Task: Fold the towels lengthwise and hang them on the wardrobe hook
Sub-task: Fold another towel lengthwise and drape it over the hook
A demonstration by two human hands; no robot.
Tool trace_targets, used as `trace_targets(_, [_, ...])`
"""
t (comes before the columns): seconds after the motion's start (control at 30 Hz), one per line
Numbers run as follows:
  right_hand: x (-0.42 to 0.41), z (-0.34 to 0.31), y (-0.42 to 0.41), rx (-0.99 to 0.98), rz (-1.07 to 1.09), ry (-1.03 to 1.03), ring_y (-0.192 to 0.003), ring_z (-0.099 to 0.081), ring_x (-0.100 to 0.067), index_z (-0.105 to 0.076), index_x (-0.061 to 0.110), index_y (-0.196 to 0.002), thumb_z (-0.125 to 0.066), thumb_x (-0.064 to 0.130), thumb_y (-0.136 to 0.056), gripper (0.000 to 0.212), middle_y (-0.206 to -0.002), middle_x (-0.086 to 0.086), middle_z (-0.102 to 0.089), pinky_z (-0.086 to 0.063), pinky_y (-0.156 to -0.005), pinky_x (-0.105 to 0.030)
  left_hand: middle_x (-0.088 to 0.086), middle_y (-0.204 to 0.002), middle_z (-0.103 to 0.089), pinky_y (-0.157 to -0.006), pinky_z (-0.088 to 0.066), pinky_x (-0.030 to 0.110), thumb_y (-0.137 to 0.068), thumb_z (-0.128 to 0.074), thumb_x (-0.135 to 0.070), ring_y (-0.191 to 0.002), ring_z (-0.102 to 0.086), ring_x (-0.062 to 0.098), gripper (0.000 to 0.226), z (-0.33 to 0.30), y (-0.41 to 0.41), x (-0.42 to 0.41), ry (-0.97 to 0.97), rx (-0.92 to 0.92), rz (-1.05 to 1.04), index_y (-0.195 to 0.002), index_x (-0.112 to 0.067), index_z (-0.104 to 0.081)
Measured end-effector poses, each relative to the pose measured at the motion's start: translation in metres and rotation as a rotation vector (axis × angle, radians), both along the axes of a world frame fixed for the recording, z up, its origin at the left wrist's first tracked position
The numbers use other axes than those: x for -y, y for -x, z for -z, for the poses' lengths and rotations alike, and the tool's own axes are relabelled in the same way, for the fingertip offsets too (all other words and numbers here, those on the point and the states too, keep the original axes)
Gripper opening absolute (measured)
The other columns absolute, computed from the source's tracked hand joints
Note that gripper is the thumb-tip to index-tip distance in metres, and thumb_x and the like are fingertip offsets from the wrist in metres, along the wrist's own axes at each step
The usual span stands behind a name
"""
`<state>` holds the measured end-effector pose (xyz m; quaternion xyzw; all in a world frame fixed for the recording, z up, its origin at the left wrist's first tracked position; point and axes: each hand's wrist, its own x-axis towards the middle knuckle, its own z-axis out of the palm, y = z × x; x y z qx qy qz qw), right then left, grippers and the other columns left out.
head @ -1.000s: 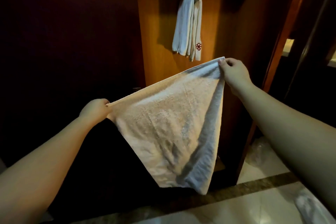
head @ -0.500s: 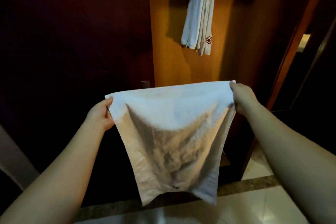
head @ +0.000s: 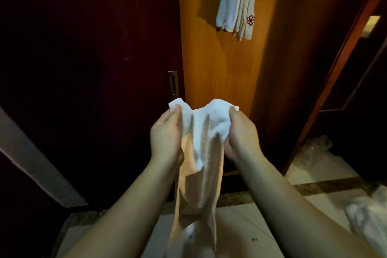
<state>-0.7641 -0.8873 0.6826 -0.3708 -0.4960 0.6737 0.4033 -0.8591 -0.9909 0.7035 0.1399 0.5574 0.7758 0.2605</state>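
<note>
A white towel [head: 201,153] hangs between my two hands, bunched into lengthwise folds and drooping toward the floor. My left hand [head: 166,134] pinches its upper left corner. My right hand [head: 240,132] grips the upper right corner, close beside the left. A second white towel with a red emblem [head: 236,2] hangs folded high on the wooden wardrobe panel [head: 209,65]. Its hook is out of view above the frame.
A dark wardrobe door [head: 94,58] with a metal recessed handle [head: 172,86] stands at left. Pale floor tiles [head: 247,228] with a dark strip lie below. Crumpled plastic [head: 316,148] and a white cloth heap [head: 368,213] sit at right. A wooden door frame [head: 339,65] rises at right.
My hands have come together from wide apart, so the spread towel is now gathered into narrow folds. The view has dropped, cutting off the top of the hanging towel.
</note>
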Motion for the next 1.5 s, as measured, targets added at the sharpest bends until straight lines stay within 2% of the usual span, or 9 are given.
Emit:
trace_targets(0.17, [0.046, -0.014, -0.001, 0.055, -0.023, -0.368, -0.075, -0.065, 0.004, -0.068, 0.026, -0.100, -0.043, 0.032, -0.105, 0.026, -0.082, 0.008, -0.070, -0.048, -0.060, -0.010, 0.002, -0.107, -0.075, -0.095, -0.054, 0.042, -0.102, -0.054, -0.027, -0.104, -0.071, 0.017, 0.021, 0.001, -0.035, 0.009, -0.044, -0.127, 0.099, -0.112, -0.023, -0.072])
trace_targets(0.27, [0.057, -0.016, -0.004, 0.073, -0.070, -0.476, -0.091, -0.063, 0.010, -0.060, 0.042, -0.107, -0.043, 0.028, -0.106, 0.022, -0.094, 0.017, -0.069, -0.047, -0.071, -0.005, -0.012, -0.100, -0.075, -0.078, -0.054, 0.018, -0.102, -0.051, -0.023, -0.097, -0.070, 0.001, 0.021, -0.002, -0.040, 0.016, -0.024, -0.233, 0.128, -0.104, -0.035, -0.069])
trace_targets(0.5, [0.059, -0.023, -0.012, 0.005, -0.107, -0.485, -0.101, -0.063, 0.010, -0.061, 0.041, -0.115, -0.046, 0.022, -0.105, 0.026, -0.098, 0.027, -0.070, -0.049, -0.079, -0.006, -0.006, -0.104, -0.075, -0.083, -0.056, 0.019, -0.101, -0.052, -0.023, -0.100, -0.069, 0.003, 0.025, -0.010, -0.048, 0.021, -0.002, -0.339, 0.139, -0.118, -0.020, -0.070])
trace_targets(0.63, [0.055, -0.023, -0.016, -0.001, -0.197, -0.469, -0.119, -0.057, 0.006, -0.054, 0.027, -0.141, -0.043, 0.020, -0.106, 0.037, -0.125, 0.015, -0.066, -0.046, -0.103, -0.017, -0.006, -0.098, -0.076, -0.073, -0.053, 0.010, -0.104, -0.042, -0.026, -0.094, -0.069, -0.001, 0.030, -0.016, -0.057, 0.023, -0.005, -0.251, 0.254, -0.117, -0.016, -0.068])
trace_targets(0.9, [0.044, -0.024, -0.025, 0.172, -0.230, -0.797, -0.126, -0.043, 0.018, -0.042, 0.027, -0.148, -0.055, 0.006, -0.098, 0.056, -0.131, 0.030, -0.049, -0.036, -0.104, -0.006, 0.017, -0.132, -0.061, -0.106, -0.043, 0.035, -0.107, -0.035, -0.027, -0.124, -0.057, 0.023, 0.042, -0.022, -0.049, 0.024, 0.143, -0.368, 0.324, -0.138, -0.006, -0.053])
trace_targets(1.03, [0.036, -0.030, -0.028, 0.188, -0.182, -0.874, -0.117, -0.043, 0.027, -0.048, 0.025, -0.143, -0.050, 0.008, -0.101, 0.045, -0.126, 0.030, -0.051, -0.035, -0.098, -0.001, -0.003, -0.119, -0.068, -0.102, -0.045, 0.033, -0.105, -0.037, -0.040, -0.114, -0.061, 0.007, 0.040, -0.028, -0.049, 0.030, 0.202, -0.469, 0.356, -0.132, -0.024, -0.061])
trace_targets(1.17, [0.026, -0.037, -0.030, 0.145, -0.158, -0.820, -0.107, -0.053, 0.021, -0.058, 0.027, -0.129, -0.047, 0.015, -0.104, 0.030, -0.109, 0.031, -0.059, -0.040, -0.085, 0.000, -0.020, -0.106, -0.067, -0.088, -0.047, 0.018, -0.104, -0.044, -0.028, -0.106, -0.058, -0.006, 0.027, -0.025, -0.034, 0.034, 0.112, -0.839, 0.167, -0.113, -0.027, -0.070])
trace_targets(1.27, [0.018, -0.046, -0.032, 0.120, -0.176, -0.790, -0.102, -0.060, 0.012, -0.061, 0.033, -0.118, -0.047, 0.020, -0.105, 0.023, -0.102, 0.026, -0.066, -0.044, -0.080, -0.005, -0.023, -0.108, -0.058, -0.090, -0.045, 0.028, -0.092, -0.054, -0.037, -0.107, -0.049, -0.004, 0.029, -0.010, -0.004, 0.031, 0.253, -1.210, 0.022, -0.116, -0.024, -0.064])
trace_targets(1.5, [-0.004, -0.061, -0.043, 0.066, -0.105, -0.710, -0.103, -0.065, -0.004, -0.068, 0.036, -0.112, -0.048, 0.028, -0.104, 0.023, -0.110, 0.015, -0.071, -0.052, -0.088, -0.028, -0.020, -0.106, -0.048, -0.098, -0.029, 0.031, -0.090, -0.064, -0.046, -0.111, -0.034, 0.007, 0.028, -0.002, 0.063, 0.037, 0.727, -1.353, 0.343, -0.117, -0.042, -0.058])
